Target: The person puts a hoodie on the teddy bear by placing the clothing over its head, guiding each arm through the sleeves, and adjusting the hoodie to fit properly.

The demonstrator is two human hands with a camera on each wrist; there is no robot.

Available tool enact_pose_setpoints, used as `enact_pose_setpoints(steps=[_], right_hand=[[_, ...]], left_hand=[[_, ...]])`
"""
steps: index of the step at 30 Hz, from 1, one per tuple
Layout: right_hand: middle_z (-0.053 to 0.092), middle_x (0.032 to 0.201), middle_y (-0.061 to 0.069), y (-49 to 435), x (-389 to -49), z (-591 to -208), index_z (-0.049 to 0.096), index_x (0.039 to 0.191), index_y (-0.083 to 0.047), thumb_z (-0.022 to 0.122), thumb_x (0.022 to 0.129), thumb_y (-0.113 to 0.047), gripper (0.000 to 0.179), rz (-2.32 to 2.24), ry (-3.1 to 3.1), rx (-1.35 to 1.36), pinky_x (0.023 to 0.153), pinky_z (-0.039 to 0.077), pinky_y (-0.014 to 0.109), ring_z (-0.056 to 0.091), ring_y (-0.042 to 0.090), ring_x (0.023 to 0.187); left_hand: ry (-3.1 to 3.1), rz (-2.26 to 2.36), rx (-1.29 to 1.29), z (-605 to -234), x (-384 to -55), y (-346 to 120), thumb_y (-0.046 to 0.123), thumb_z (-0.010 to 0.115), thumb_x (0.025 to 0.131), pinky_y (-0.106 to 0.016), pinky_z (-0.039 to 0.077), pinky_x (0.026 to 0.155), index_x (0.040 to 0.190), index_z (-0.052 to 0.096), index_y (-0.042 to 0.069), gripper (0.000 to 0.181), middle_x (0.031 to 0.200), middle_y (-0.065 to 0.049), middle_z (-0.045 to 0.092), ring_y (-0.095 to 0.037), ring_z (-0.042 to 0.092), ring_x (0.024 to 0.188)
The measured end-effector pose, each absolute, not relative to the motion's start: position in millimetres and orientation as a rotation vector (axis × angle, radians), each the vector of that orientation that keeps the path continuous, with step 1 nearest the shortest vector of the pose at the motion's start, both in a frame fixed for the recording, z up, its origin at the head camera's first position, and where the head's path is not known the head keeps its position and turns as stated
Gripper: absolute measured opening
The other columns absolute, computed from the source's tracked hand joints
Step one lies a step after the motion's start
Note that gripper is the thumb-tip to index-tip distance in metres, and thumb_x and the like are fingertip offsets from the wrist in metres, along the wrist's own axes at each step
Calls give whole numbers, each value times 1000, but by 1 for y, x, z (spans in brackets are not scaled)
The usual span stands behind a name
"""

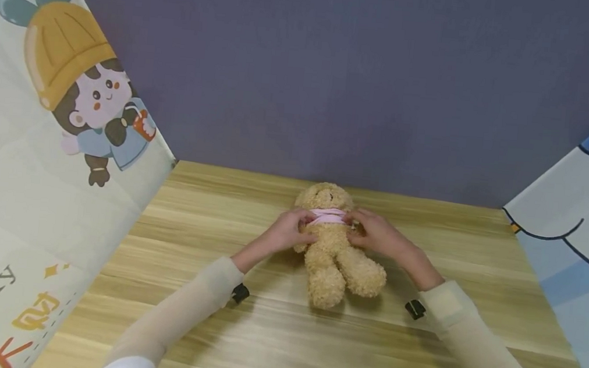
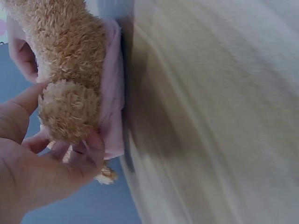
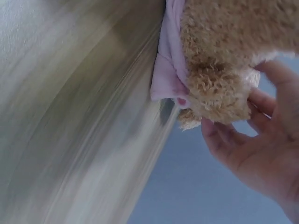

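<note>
The bear lies on its back on the table, legs towards us. The cloth, pink and creased, crosses it just below the head; the wrist views show it along the bear's back too, next to the wood. Our left hand curls round one paw, thumb on the leg side, fingers on the head side, its fingertips reaching the edge of the cloth. Our right hand grips the other paw in much the same way, fingers bent round the fur. With fur and fingers in the way, we cannot tell whether either paw passes through an opening in the cloth.

To handle this well, we do best to draw evenly with both hands, so the band sits square across the chest. The curly fur probably drags on the fabric, so we should take a small fold at each side and ease it rather than tug. The part under the back seems likeliest to bind; raising the bear slightly should free it. We want a light hold on the paws, lest they twist. Our sleeves lie well apart from the fur, and the wall stands beyond the head.
</note>
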State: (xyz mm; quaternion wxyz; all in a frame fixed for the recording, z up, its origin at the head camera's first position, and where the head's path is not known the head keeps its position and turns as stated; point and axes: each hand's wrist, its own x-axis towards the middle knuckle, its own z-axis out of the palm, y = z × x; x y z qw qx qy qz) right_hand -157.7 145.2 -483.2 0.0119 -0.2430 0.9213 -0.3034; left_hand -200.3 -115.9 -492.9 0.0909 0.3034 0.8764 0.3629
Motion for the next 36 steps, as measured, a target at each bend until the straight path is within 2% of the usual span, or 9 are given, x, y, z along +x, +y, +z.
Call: enact_pose_setpoints(steps=[4,10,15,18,20,23,27,29,36], right_hand=[[65,115,10,143,-156,-486,63,126,-3,72,85,-12,43,-945,2879,-709,72,53,35,57,17,84],[66,99,8,136,-159,-496,65,110,-5,77,79,-15,34,-930,3017,-752,79,52,43,59,25,89],[64,82,5,131,-164,-503,65,96,-5,78,77,-7,24,-898,3119,-963,68,53,36,59,21,75],[60,74,3,128,-162,-507,62,87,-6,77,76,-5,19,-870,3194,-1054,60,49,31,54,17,67],[57,70,2,125,-159,-511,60,83,-6,76,75,-3,18,-875,3247,-1076,57,44,31,50,16,65],[52,71,2,122,-154,-514,58,81,-6,75,74,-1,20,-874,3320,-1099,61,41,34,45,18,67],[50,74,3,120,-149,-516,55,80,-7,75,74,-1,21,-846,3378,-1094,69,39,40,45,23,73],[52,74,4,120,-148,-515,56,82,-7,73,75,1,20,-869,3378,-1059,67,39,41,46,23,72],[50,70,2,116,-145,-514,56,87,-6,71,77,1,19,-877,3359,-962,62,36,38,44,21,66]], left_hand=[[2742,834,904,-488,-195,-104,25,84,80,-28,51,71,108,66,6,39,97,-3,59,-17,54,86],[2937,494,927,-489,-187,-90,39,80,80,-37,51,70,92,63,15,32,95,1,57,-20,54,91],[2985,433,908,-489,-185,-87,36,79,82,-43,47,73,76,54,18,32,86,2,54,-19,52,84],[2999,389,922,-490,-184,-86,38,81,83,-43,47,74,72,51,19,37,81,5,53,-18,52,82],[3019,342,937,-491,-182,-85,39,81,83,-42,46,75,71,51,21,38,79,7,53,-17,52,82],[3057,252,968,-491,-180,-84,42,81,85,-40,44,76,71,54,21,37,79,7,56,-17,54,84],[3102,117,1042,-494,-174,-84,43,79,87,-40,44,79,78,64,20,29,89,6,64,-18,58,95],[3133,82,1073,-496,-172,-84,42,78,88,-40,45,80,83,66,19,26,96,5,65,-19,60,98],[3196,195,1034,-501,-170,-88,25,70,89,-41,47,71,99,54,15,21,97,-2,58,-24,56,85]])
